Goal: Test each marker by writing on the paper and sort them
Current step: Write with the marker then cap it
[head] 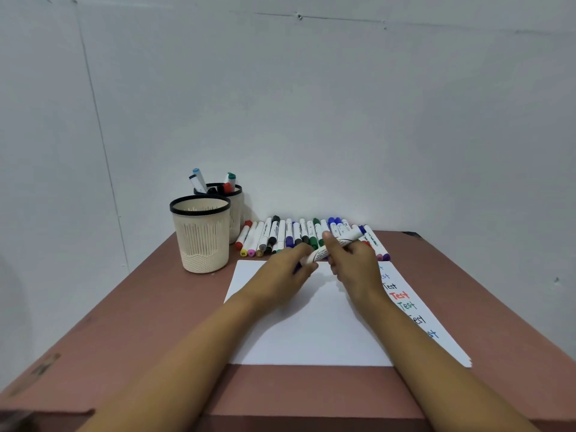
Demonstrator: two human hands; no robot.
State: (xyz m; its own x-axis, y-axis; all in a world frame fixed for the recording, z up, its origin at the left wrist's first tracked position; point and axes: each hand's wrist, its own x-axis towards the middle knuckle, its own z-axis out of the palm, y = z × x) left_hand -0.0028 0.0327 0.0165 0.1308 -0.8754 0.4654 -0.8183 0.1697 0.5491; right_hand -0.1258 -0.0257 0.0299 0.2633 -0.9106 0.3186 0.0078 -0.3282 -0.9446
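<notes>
Both hands hold one white marker point(338, 244) slantwise above the far edge of the white paper point(311, 332). My right hand point(352, 263) grips its barrel, thumb on top. My left hand point(286, 269) pinches the marker's lower left end, where a bit of blue shows under the fingers. Behind the hands a row of several capped markers point(286, 235) lies side by side along the wall. The word "Test" point(400, 295) is written several times in different colours down the paper's right side.
Two cream mesh cups with black rims stand at the left: the near cup point(201, 235) looks empty, the far cup point(235, 213) holds several markers. The brown table point(140, 322) ends at the wall behind and drops off at the right.
</notes>
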